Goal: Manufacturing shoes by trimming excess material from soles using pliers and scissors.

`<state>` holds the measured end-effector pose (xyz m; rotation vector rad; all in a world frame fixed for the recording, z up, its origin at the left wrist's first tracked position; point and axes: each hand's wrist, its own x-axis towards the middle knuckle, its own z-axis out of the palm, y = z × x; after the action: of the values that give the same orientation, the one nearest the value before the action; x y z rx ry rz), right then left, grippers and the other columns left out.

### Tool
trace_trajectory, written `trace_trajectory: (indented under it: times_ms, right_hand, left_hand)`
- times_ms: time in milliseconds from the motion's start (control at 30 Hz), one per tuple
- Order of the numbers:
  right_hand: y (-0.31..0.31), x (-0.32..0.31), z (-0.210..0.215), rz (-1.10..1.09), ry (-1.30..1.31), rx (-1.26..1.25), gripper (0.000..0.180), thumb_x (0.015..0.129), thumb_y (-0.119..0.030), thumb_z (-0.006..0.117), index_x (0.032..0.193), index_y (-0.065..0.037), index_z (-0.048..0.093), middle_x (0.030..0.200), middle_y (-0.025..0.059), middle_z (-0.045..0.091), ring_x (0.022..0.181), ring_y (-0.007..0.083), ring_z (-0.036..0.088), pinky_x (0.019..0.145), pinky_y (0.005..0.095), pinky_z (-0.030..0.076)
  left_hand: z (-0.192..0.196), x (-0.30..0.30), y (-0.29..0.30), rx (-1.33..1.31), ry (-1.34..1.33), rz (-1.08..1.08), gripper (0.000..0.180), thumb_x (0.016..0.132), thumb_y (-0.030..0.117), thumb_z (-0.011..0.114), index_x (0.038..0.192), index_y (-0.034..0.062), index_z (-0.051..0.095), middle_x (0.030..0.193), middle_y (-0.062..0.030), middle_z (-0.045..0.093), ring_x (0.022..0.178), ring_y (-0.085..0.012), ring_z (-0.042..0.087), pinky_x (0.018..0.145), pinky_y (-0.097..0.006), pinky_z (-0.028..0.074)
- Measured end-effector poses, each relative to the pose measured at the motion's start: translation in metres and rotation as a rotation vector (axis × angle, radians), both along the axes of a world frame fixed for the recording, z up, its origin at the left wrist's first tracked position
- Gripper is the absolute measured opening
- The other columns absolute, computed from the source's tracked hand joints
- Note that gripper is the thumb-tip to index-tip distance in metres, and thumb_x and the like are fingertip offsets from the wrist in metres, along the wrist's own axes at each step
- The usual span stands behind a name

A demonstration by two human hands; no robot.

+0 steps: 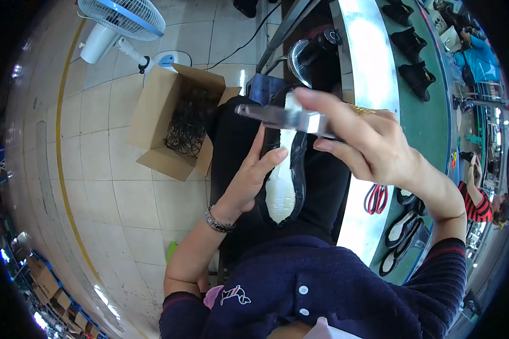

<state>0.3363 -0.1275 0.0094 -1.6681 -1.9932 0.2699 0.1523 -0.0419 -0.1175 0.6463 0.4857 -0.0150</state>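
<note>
A black shoe (280, 200) lies across my lap with its white sole facing up. My left hand (247, 182) grips it from the left side, the thumb pressed on the sole. Over the shoe's upper part, my right hand (379, 144) is closed on a silver metal hand tool (277, 117). Motion blurs the tool, so I cannot make out its exact kind, nor whether it touches the sole. It covers part of the shoe's far half.
To my left an open cardboard box (144, 121) holds tangled black strands, with a white-and-blue fan (121, 20) behind. On my right run a metal ledge (370, 62) with red-and-black-handled scissors (375, 199) and a green belt (415, 121) carrying black shoes (417, 80). Other people are beyond.
</note>
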Motion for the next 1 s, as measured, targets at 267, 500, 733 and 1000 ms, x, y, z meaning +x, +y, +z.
trace_trajectory:
  times_ms: [267,500,733,1000]
  right_hand:
    - [0.004,0.011,0.001,-0.026,-0.286,-0.339,0.063,0.091,-0.014,0.061,0.149,-0.018,0.035,0.07,0.0122,0.061,0.048,0.0242,0.059,0.047,0.036,0.049]
    - [-0.012,0.003,-0.017,-0.077,-0.223,-0.557,0.067,0.092,-0.017,0.061,0.15,-0.019,0.029,0.065,0.0111,0.059,0.049,0.0262,0.06,0.046,0.0385,0.049]
    - [-0.024,-0.015,-0.021,-0.105,-0.21,-0.577,0.066,0.089,-0.015,0.063,0.148,-0.018,0.034,0.067,0.009,0.063,0.051,0.0232,0.063,0.042,0.0361,0.048]
    - [-0.031,-0.027,-0.019,-0.032,-0.077,-0.398,0.066,0.091,-0.01,0.055,0.151,-0.016,0.027,0.057,0.0119,0.06,0.045,0.0219,0.062,0.039,0.0319,0.045]
  left_hand:
    - [0.0,0.0,0.001,0.056,-0.013,0.025,0.085,0.093,0.029,0.062,0.156,0.0107,0.008,0.148,-0.0087,0.036,0.131,-0.0165,0.04,0.108,-0.032,0.032]
    - [-0.002,0.0,0.004,0.018,0.004,-0.01,0.087,0.091,0.025,0.066,0.156,0.0131,0.009,0.139,-0.0071,0.044,0.121,-0.0135,0.047,0.103,-0.029,0.037]
    - [0.001,0.0,0.009,-0.059,-0.005,-0.072,0.096,0.086,0.015,0.07,0.157,0.0178,0.005,0.133,-0.0063,0.045,0.116,-0.0143,0.05,0.099,-0.031,0.041]
    - [-0.008,-0.008,0.009,-0.037,-0.018,-0.15,0.107,0.08,0.01,0.074,0.156,0.0217,-0.001,0.13,-0.0064,0.048,0.114,-0.0177,0.052,0.098,-0.035,0.043]
